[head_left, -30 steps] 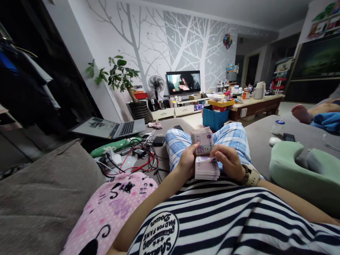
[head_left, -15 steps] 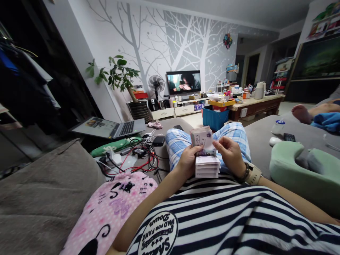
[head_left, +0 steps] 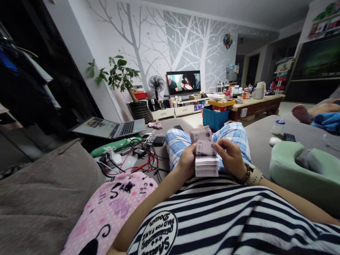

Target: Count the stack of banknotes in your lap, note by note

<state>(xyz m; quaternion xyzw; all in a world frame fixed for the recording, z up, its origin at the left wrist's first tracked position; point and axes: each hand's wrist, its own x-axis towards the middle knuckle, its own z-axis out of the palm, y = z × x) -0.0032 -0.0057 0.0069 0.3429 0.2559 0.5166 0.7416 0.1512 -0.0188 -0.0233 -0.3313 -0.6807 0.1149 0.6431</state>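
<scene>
Here, both hands (head_left: 187,160) (head_left: 231,156) hold bent, rectangular paper banknotes (head_left: 205,149).

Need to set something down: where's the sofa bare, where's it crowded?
Bare: grey sofa between the right trouser leg and the white mouse and neck pillow. Crowded: centre, where left hand and right hand hold banknotes; left side, cables and laptop.
</scene>
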